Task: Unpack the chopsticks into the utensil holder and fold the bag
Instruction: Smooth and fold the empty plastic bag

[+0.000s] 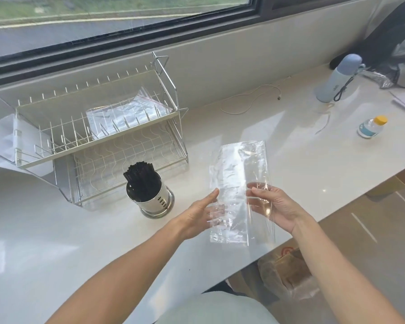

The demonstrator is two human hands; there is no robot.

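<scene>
**Empty bag flat on the desk, chopsticks already in the holder**

Nearest me, my left hand (198,215) lay open, palm turned in, its fingertips resting on the left edge of the clear plastic bag (237,190), the grip released. My right hand (272,205) pinched the bag's right edge between thumb and fingers, lifting that side slightly. The bag stretched lengthwise away from me on the white desk (56,242), empty and crinkled. Just left of it stood the steel utensil holder (151,198), upright, with the black chopsticks (139,177) bundled inside. Behind the holder sat a two-tier wire dish rack (98,127) holding another clear bag. Farther right were a small yellow-capped bottle (371,127) and a pale blue flask (337,78).
</scene>
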